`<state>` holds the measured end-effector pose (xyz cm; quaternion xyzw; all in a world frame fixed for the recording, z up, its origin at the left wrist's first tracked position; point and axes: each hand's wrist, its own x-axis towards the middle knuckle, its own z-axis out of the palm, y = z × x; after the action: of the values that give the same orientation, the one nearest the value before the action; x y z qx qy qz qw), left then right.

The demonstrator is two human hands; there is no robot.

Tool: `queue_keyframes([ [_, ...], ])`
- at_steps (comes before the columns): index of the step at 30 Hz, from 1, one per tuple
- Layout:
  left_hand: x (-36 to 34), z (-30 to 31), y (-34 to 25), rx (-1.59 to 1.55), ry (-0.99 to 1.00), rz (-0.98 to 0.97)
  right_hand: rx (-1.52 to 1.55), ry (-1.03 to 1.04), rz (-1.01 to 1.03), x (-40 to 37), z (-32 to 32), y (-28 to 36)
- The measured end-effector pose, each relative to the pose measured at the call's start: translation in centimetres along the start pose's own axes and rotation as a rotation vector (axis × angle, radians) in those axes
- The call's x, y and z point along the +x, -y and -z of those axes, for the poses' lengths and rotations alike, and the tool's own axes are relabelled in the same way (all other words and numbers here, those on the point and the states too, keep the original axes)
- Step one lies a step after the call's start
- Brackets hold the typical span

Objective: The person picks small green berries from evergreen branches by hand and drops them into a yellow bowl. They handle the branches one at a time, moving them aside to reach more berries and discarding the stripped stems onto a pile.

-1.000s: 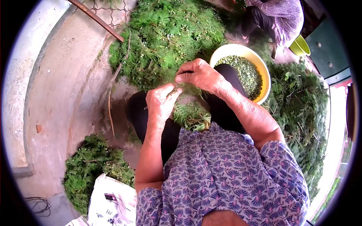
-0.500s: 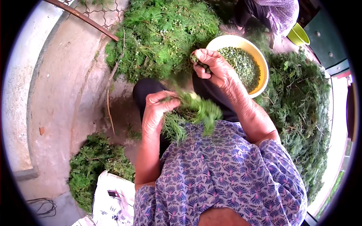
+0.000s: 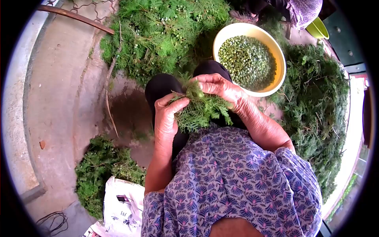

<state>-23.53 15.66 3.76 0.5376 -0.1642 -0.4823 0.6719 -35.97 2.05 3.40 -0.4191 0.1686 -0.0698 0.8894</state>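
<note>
A leafy green sprig (image 3: 203, 112) lies across my lap, between my two hands. My left hand (image 3: 167, 112) pinches its stem end between thumb and fingers. The fingers of my right hand (image 3: 221, 89) are closed on the sprig's upper part; whether berries are also in that palm is hidden. Just beyond my right hand stands a yellow basin (image 3: 281, 67) holding many small green berries (image 3: 246, 59).
A big heap of green branches (image 3: 162, 35) lies ahead, another pile (image 3: 316, 118) at the right, a smaller one (image 3: 98, 170) at lower left beside a white sack (image 3: 122, 205). Part of another person (image 3: 304, 12) shows at the top right, near a green basin (image 3: 317, 28).
My right hand has come down from beside the yellow basin to the sprig. The sprig, blurred before, is now sharper. The view has shifted slightly.
</note>
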Motion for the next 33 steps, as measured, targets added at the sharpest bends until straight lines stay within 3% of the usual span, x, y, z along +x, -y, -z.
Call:
queue_keyframes([
  [7, 0.7, -0.3, 0.6, 0.044, -0.023, 0.0, -0.124, -0.001, -0.038, -0.2, 1.1, -0.3],
  [11, 1.3, 0.0, 1.0, 0.09, 0.021, 0.024, -0.131, -0.021, 0.055, 0.0, 1.2, -1.2],
  [13, 1.4, -0.4, 0.9, 0.115, 0.026, 0.028, 0.063, -0.093, 0.003, 0.0, 1.6, -1.7],
  [15, 1.3, -0.9, 1.0, 0.071, -0.017, 0.022, -0.038, -0.119, 0.092, 0.1, 1.6, -1.8],
  [17, 0.9, -1.6, 1.4, 0.102, -0.042, 0.015, -0.273, -0.338, 0.095, -0.1, 1.7, -0.5],
  [21, 1.3, -2.4, 2.3, -0.057, -0.094, 0.066, 0.058, -0.344, 0.153, 0.1, 4.1, -0.9],
  [22, 1.4, -2.5, 2.2, -0.056, -0.09, 0.065, -0.052, -0.496, 0.32, 0.5, 4.3, -0.7],
  [23, 1.3, -2.7, 1.9, -0.092, -0.122, 0.074, -0.099, -0.702, 0.113, -0.2, 4.9, 0.4],
  [27, 1.9, -2.0, 2.4, -0.304, -0.183, 0.091, 0.267, -0.836, 0.21, -1.4, 11.6, 1.4],
  [31, 2.8, -1.5, 2.8, -0.55, -0.131, 0.214, 0.336, -1.18, 0.384, -3.3, 14.6, 3.9],
  [32, 2.8, -1.3, 3.0, -0.64, -0.085, 0.256, 0.281, -1.202, 0.424, -3.9, 15.5, 4.4],
  [33, 2.9, -1.2, 3.0, -0.73, -0.037, 0.296, -0.229, -1.094, 0.519, -5.1, 19.9, 2.7],
])
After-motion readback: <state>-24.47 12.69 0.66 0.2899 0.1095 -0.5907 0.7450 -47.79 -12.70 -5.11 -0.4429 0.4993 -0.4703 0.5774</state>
